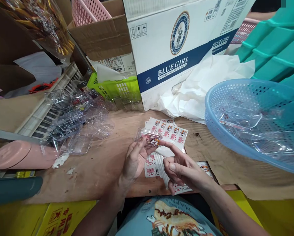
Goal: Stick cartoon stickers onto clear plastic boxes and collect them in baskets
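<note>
**While held over the sticker sheets: one clear case between two hands**

While pinched at its near-left end by the left hand [134, 160], fingers pressed together around it, clear plastic case [149, 137] raised just above the wooden table [100, 170]. Long axis running left to right, tipped slightly down toward the right. Printed sticker visible inside at the right end. Right hand [183, 170] just below and right of the case, forefinger stretched up to touch that right end, other fingers curled in, holding nothing that shows. Left hand the nearer and the one bearing the weight; right only steadying at the tip.

Directly beneath and beyond, sticker sheets [170, 131] fanned on the table, more under the right palm. Farther left, heap of empty clear cases [75, 127] against a white crate [46, 111], with a pink tube [21, 155] lying in front. To the right, blue basket [235, 131] holding more clear pieces. Behind, white cardboard box [176, 42], green basket [115, 87] and crumpled white paper [206, 85].
</note>
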Demonstrator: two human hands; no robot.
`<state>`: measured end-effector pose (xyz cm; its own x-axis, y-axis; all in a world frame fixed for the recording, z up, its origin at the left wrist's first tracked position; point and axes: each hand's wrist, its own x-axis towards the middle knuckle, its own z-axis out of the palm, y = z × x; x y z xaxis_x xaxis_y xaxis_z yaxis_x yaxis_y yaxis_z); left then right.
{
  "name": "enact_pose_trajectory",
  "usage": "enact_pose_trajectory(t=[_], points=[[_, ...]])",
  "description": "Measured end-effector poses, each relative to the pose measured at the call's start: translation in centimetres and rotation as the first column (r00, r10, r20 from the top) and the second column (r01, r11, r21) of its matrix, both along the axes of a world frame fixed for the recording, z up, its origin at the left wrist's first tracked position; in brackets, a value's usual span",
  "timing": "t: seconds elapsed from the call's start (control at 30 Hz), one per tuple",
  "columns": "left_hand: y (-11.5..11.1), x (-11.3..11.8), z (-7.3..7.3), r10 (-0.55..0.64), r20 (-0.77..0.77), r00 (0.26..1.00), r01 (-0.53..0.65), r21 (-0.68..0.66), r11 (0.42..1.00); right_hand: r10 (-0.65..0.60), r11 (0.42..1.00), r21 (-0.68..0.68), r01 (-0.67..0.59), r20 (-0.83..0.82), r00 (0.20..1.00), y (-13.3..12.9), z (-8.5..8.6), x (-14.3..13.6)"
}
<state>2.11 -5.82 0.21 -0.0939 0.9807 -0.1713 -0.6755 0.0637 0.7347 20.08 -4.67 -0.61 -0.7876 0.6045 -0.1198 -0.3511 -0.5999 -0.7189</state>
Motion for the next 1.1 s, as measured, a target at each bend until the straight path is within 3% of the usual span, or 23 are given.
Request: enact_pose_trajectory(t=[0.37, 0.63, 0.93, 1.03, 1.1], points=[[0.3, 0.3, 0.1, -0.007, 0.026, 1.000, 0.007, 0.003, 1.000, -0.031, 0.997, 0.073, 0.026, 0.062, 0.998, -0.2, 0.5, -0.1], [0.3, 0.4, -0.1, -0.003, 0.037, 0.999, 0.003, -0.012, 1.000, -0.094, 0.981, 0.187, 0.056, 0.198, 0.976, -0.3, 0.6, 0.0], [0.2, 0.5, -0.4, 0.028, -0.034, 0.999, -0.030, -0.049, 0.998, -0.131, 0.966, 0.252, 0.056, 0.294, 0.947, -0.6, 0.6, -0.3], [0.2, 0.6, -0.7, 0.037, -0.014, 0.999, -0.038, -0.041, 0.998, -0.200, 0.926, 0.374, 0.051, 0.372, 0.907, -0.7, 0.7, -0.5], [0.1, 0.7, -0.9, 0.049, -0.001, 0.999, -0.049, -0.047, 0.998, -0.301, 0.841, 0.541, 0.018, 0.439, 0.847, -0.9, 0.7, -0.6]])
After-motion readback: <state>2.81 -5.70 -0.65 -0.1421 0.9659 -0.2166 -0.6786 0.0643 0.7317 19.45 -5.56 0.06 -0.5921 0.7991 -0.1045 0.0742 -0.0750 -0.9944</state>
